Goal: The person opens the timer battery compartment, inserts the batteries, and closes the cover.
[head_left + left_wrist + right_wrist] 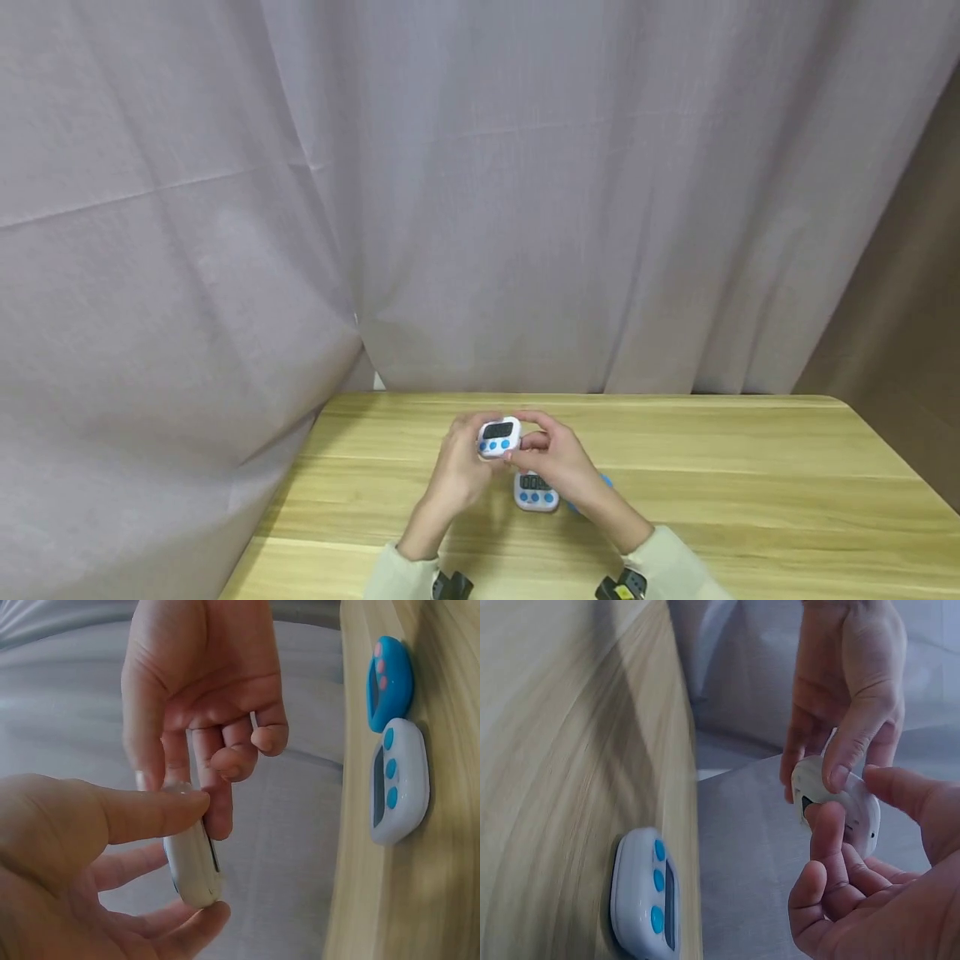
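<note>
A white digital timer (498, 437) with blue buttons is held above the table, its dark screen showing no digits in the head view. My left hand (457, 471) pinches it from the left between thumb and fingers. From the right, my right hand (558, 458) grips its edge, thumb at the near side. In the right wrist view the timer's back (862, 802) is visible, with a small dark opening partly covered by a right fingertip. A second white timer (536, 498) lies below on the table, digits partly hidden by the right hand.
A blue timer (391, 682) with pink buttons lies beside the white one on the wooden table (735, 475); in the head view my right forearm mostly covers it. Grey curtains (480, 208) hang behind the table and along its left side.
</note>
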The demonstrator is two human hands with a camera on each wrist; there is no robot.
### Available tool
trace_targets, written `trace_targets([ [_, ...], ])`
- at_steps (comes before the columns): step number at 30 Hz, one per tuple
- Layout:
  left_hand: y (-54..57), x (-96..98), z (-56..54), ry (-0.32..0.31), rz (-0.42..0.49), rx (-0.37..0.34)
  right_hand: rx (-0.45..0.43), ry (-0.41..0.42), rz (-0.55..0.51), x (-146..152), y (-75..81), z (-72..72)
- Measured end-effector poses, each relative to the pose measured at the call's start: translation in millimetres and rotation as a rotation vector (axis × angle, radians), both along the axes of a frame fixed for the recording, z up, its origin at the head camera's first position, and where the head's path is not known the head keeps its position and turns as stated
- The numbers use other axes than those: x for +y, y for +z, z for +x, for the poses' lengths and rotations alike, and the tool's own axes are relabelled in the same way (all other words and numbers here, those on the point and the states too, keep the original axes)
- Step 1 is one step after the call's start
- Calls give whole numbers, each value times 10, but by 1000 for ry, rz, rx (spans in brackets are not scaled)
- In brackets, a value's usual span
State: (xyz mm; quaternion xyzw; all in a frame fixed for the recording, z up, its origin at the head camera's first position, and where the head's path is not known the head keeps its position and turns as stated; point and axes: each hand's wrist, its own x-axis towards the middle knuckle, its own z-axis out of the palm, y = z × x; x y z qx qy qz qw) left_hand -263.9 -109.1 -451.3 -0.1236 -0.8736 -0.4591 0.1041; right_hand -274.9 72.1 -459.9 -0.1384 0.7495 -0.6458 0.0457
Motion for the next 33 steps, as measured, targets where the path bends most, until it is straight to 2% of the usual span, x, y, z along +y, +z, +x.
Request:
trace_targets([
  [3,-13,-8,-15,-7,12,-7,31,1,44,2,-27,-34],
  [6,-15,-43,-25,-4,55,-59,70,-19,119,6,-80,-83],
  [9,-15,-91,-37,-9,58,-86,122,-37,204,-15,-152,-139],
  [13,-44,-107,-75,-32,-9,-61,189,-61,306,-50,-218,-170],
  [19,-93,-41,-147,-46,-144,-36,348,-168,657,-58,-269,-194],
  [21,-103,-26,-162,-51,-170,-47,373,-176,719,-57,-281,-205],
  [25,-119,-44,-183,-72,-226,-43,374,-136,745,-70,-295,-226],
  [28,-143,-73,-192,-99,-264,-30,339,-87,735,-76,-303,-230],
  [31,-163,-114,-195,-124,-280,-39,307,-53,721,-98,-313,-226],
  [33,-174,-165,-196,-118,-286,-49,319,-36,722,-151,-315,-241],
])
